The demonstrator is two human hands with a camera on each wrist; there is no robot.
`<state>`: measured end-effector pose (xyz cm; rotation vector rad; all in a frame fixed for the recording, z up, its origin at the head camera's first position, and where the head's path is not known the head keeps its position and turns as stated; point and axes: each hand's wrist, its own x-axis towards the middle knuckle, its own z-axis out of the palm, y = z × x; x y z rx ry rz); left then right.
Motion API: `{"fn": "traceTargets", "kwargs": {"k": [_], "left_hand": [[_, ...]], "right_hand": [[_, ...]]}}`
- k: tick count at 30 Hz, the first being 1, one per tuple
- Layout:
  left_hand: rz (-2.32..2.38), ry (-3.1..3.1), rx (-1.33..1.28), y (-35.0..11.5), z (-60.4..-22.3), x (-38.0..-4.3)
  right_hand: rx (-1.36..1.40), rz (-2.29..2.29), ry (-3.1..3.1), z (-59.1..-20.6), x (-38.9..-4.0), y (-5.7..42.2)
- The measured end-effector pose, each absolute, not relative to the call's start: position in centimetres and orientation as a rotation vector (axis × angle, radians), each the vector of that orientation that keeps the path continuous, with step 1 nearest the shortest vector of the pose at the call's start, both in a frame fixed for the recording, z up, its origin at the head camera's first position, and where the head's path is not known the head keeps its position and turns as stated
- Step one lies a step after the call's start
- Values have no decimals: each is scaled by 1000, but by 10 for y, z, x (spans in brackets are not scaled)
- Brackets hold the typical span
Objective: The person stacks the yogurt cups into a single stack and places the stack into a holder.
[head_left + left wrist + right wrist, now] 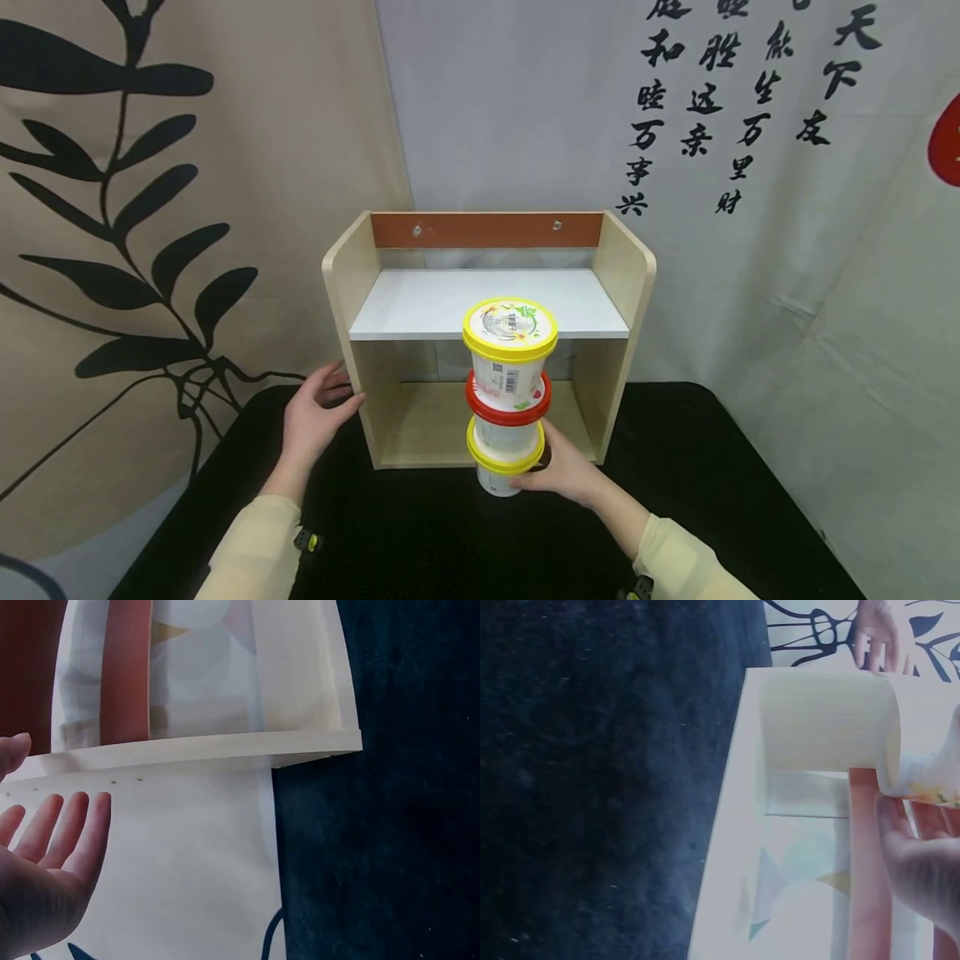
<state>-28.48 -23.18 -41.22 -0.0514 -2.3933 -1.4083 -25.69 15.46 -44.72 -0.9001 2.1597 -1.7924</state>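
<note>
From where I'm standing, both of the person's arms are reaching forward, the forearms slanting inward from pale yellow sleeves, with both wrists showing bare. The left hand is hanging higher than the right, its palm facing inward. Its four fingers are extending loosely, bending only a little, and its thumb is standing well apart from them. The right hand is gripping firmly enough to hold its load, the thumb showing on the near side, the fingers partly hiding from my view.
</note>
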Motion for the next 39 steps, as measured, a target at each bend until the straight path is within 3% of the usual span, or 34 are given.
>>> {"fn": "traceTargets", "kwargs": {"k": [39], "left_hand": [[-1356, -2317, -17, -218, -415, -293]], "right_hand": [[-913, -1764, 2417, -340, -272, 160]]}}
